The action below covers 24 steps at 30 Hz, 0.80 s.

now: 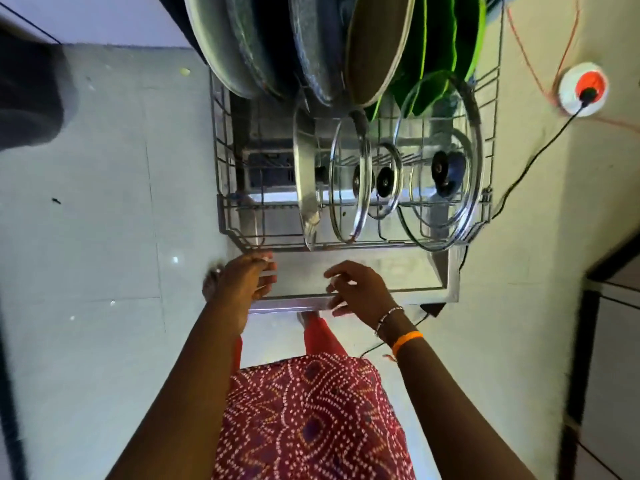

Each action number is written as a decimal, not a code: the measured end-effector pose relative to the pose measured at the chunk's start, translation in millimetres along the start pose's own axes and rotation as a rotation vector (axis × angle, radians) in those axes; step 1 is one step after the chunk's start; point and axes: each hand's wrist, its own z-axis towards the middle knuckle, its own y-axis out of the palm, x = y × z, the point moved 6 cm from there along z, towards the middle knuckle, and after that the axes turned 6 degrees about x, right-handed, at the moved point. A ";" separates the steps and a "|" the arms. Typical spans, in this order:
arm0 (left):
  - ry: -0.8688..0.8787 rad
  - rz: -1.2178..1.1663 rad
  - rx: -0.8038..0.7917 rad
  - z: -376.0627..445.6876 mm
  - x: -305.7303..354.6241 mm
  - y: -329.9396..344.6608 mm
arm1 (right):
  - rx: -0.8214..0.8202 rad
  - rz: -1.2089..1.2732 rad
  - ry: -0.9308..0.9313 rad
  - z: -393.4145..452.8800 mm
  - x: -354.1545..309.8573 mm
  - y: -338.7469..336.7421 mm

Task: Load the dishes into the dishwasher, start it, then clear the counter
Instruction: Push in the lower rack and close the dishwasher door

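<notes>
My left hand (242,278) hovered over the left end of the open door (346,271), fingers loosely curled, grip apart, nothing in it. Could not tell whether the fingertips touched the door or the rack's front rail. My right hand (360,292) sat further right and a bit nearer me, over the door's near edge, fingers also loosely curled, grip apart and empty.

The rack (221,161) lay straight ahead of both hands, pulled out over the door, front rail just beyond my left fingertips. The rail's long axis ran left to right, across my reach. Left hand was the nearer one to the rail; right hand was nearer the door's lip. My judgement: loading looked about done, and the next move was pushing the rack in, then lifting the door, so both hands would need to come onto that rail or the door's edge.

Count, left to right:
- steel lid (306,174), on edge: 1
- glass lids: 3, namely mid (349,181), small (388,181), large (446,164)
- back row pans (235,43), on edge: about 3, partly cut off
- green plates (443,46): at least 2, overlap hid the rest

Far right on the floor: white plug block (581,90), 1, black cable in it, well apart from the rack.
</notes>
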 end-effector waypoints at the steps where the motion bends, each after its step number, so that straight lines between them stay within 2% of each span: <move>1: -0.007 0.006 0.003 0.5 -5.0 2.3 | 0.031 0.074 0.078 4.2 13.1 -7.9; 5: -0.043 -0.004 0.029 10.1 -12.2 10.0 | 0.110 0.493 0.305 20.6 43.7 -38.4; 8: -0.130 -0.051 0.022 24.5 -19.6 16.7 | 0.169 0.749 0.318 34.3 57.6 -56.5; 11: -0.187 -0.074 0.015 38.7 -28.9 24.9 | 0.242 0.729 0.261 48.1 64.4 -64.8; 15: -0.177 -0.218 0.031 53.1 -28.2 38.1 | 0.380 0.618 0.191 66.7 64.5 -67.9; 17: -0.172 -0.331 0.050 57.6 -28.1 40.2 | 0.450 0.504 0.141 67.5 62.8 -71.8; 19: -0.159 -0.438 0.064 60.1 -28.6 38.7 | 0.424 0.344 0.009 71.8 64.5 -74.8; 21: -0.148 -0.520 0.045 59.5 -26.2 38.7 | 0.476 0.433 0.053 70.2 63.0 -75.0; 22: -0.148 -0.550 0.035 59.3 -25.9 38.2 | 0.468 0.606 0.178 73.7 72.2 -72.4; 24: -0.149 -0.585 0.023 60.6 -21.0 38.3 | 0.430 0.603 0.221 75.6 64.1 -70.9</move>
